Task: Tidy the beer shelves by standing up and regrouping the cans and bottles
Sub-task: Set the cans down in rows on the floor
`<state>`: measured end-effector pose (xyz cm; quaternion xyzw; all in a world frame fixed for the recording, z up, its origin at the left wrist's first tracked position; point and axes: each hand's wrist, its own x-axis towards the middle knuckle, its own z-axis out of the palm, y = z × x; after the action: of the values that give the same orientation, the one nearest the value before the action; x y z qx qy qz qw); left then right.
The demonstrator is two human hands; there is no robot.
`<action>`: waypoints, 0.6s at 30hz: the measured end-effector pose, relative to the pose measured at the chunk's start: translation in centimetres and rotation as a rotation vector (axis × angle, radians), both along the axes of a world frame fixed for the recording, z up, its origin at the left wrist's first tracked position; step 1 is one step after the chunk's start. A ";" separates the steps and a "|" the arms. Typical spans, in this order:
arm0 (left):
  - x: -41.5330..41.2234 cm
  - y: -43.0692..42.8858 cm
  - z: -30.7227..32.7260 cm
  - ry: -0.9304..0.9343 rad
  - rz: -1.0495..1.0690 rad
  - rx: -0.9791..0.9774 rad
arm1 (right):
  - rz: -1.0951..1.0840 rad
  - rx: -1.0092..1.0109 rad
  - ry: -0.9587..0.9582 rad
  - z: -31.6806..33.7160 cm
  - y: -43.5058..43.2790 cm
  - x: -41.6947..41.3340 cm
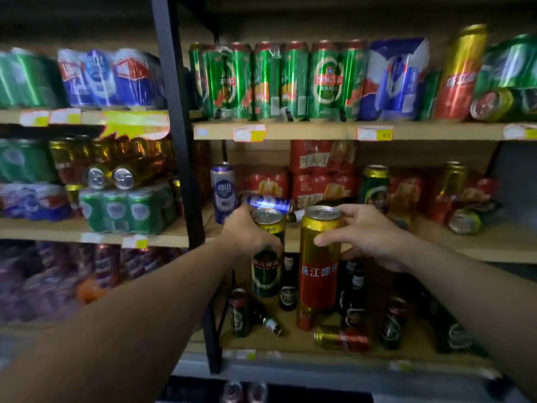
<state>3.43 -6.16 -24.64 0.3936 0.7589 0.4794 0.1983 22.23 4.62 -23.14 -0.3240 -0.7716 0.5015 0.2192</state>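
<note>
My left hand (247, 232) grips a tall green can with a gold top (266, 274), held upright in front of the middle shelf (494, 248). My right hand (369, 237) holds a tall gold and red can (319, 266) upright beside it. Behind them on the middle shelf a blue can (222, 189) stands and another blue can (268, 202) lies on its side. On the lower shelf (290, 349) a gold and red can (341, 338) and a small bottle (268, 321) lie down among standing dark bottles (353, 289).
A black upright post (177, 120) splits the shelving. The top shelf carries green cans (325, 80), a blue pack (395, 80) and a leaning gold and red can (459, 74). Red packs (319, 175) fill the middle shelf's back. A green can (465, 221) lies at right.
</note>
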 end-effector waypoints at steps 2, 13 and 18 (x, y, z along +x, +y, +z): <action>-0.5 -0.1 -2.7 0.023 0.025 -0.045 | 0.000 -0.044 -0.036 -2.8 0.1 -0.6; -2.2 -3.0 -16.0 0.061 -0.015 -0.263 | -0.002 -0.122 -0.198 -16.5 0.1 -4.0; -1.9 -5.0 -21.5 0.078 -0.037 -0.327 | 0.008 -0.119 -0.229 -21.2 0.1 -5.0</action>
<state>1.52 -11.20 -46.15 0.3883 0.8266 0.3300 0.2387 17.27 4.73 -44.37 -0.3885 -0.7619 0.5069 0.1079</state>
